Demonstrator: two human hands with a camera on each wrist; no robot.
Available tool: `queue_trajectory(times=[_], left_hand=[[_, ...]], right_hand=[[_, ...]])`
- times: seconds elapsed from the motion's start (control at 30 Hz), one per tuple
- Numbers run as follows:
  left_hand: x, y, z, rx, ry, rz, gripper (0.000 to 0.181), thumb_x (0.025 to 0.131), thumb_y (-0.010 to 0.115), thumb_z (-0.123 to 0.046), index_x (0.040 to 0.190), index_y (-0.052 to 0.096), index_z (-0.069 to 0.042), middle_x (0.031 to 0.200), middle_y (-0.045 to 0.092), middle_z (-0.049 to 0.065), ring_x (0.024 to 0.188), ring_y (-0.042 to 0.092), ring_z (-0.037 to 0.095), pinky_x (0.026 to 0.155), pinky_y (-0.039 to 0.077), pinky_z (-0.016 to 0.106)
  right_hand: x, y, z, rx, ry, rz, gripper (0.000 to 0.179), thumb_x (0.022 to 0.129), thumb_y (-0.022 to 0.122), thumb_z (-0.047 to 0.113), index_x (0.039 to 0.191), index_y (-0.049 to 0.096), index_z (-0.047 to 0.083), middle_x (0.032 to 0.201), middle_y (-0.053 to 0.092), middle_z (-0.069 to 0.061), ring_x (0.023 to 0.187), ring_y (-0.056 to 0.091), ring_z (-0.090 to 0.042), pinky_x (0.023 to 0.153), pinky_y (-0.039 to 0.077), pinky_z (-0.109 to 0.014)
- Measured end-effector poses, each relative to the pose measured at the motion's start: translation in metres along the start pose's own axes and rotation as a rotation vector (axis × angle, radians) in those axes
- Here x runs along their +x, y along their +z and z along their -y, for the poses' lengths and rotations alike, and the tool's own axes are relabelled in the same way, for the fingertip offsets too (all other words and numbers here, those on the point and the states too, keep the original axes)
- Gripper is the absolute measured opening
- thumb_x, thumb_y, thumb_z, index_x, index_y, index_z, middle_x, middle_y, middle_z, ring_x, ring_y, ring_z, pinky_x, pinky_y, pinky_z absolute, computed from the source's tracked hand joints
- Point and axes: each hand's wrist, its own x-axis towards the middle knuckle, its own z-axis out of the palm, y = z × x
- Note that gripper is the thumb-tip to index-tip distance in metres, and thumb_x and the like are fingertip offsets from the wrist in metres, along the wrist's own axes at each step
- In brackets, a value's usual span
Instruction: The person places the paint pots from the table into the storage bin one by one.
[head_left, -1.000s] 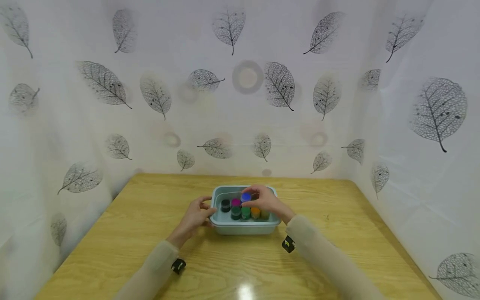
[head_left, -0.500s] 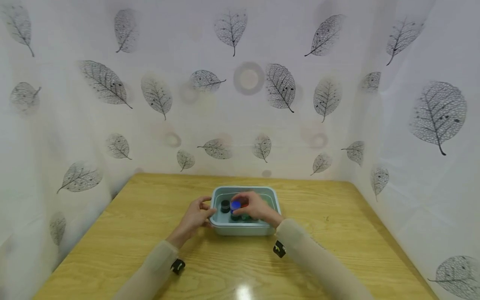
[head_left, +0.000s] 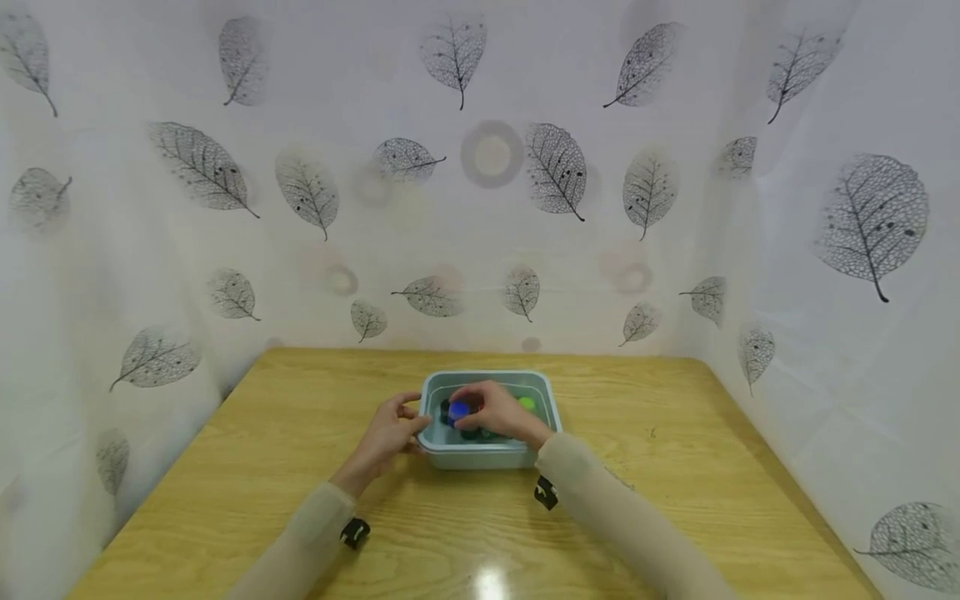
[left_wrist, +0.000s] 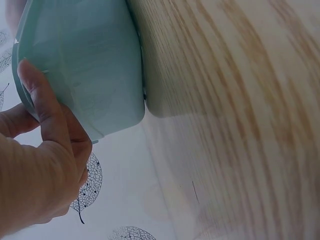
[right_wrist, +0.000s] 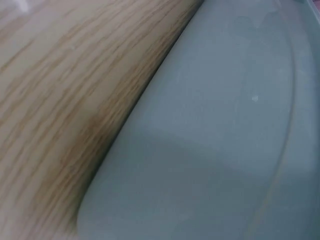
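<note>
A light blue-green plastic tub [head_left: 487, 458] stands on the wooden table with several small paint-like jars inside. My left hand [head_left: 387, 429] grips the tub's left end by its rim; in the left wrist view, the thumb and fingers [left_wrist: 42, 100] of that hand are at the edge of the tub [left_wrist: 95, 65]. My right hand [head_left: 495, 410] reaches into the tub and pinches a small jar with a blue lid [head_left: 459, 411]. Just left of it a black jar [head_left: 444, 409] is partly hidden. The right wrist view has only the tub's wall [right_wrist: 200, 120] and table, no fingers.
A bright green lid [head_left: 527, 403] shows behind the right hand, which covers most other jars. The wooden table [head_left: 300, 417] extends around the tub. A pale leaf-patterned curtain [head_left: 495, 233] rises behind and along both sides.
My right hand has carried the blue-lidded jar leftward and slightly down, from above the other jars to beside the black jar. My left hand has kept its place on the tub.
</note>
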Motion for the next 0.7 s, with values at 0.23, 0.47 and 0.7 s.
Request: queue_trajectory(times=[0.23,0.47,0.7], left_hand=[[0.0002,-0.0001,-0.0003,0.009,0.011,0.006,0.056,0.092,0.066,-0.002,0.143,0.043,0.001,0.101,0.054,0.015,0.07,0.062,0.022,0.053,0.06,0.036],[0.0001,0.0016,0.0022,0.015,-0.01,0.001,0.055,0.091,0.066,-0.002,0.142,0.045,-0.001,0.102,0.055,0.015,0.073,0.064,0.023,0.053,0.06,0.034],[-0.0015,0.0012,-0.0014,0.003,0.005,0.007,0.055,0.091,0.065,-0.001,0.142,0.044,0.001,0.1,0.056,0.014,0.072,0.064,0.023,0.053,0.06,0.034]], right_hand=[[0.0033,0.0005,0.0047,-0.022,-0.007,0.001,0.042,0.081,0.079,0.012,0.12,0.067,0.004,0.111,0.069,-0.007,0.092,0.062,-0.013,0.082,0.055,-0.027],[0.0028,0.0041,0.0039,-0.015,0.028,0.007,0.041,0.082,0.079,0.012,0.12,0.067,0.004,0.114,0.069,-0.007,0.099,0.064,-0.016,0.088,0.055,-0.03],[0.007,0.0051,0.0038,-0.024,0.032,-0.001,0.041,0.082,0.079,0.013,0.12,0.068,0.005,0.113,0.07,-0.006,0.097,0.064,-0.015,0.087,0.055,-0.03]])
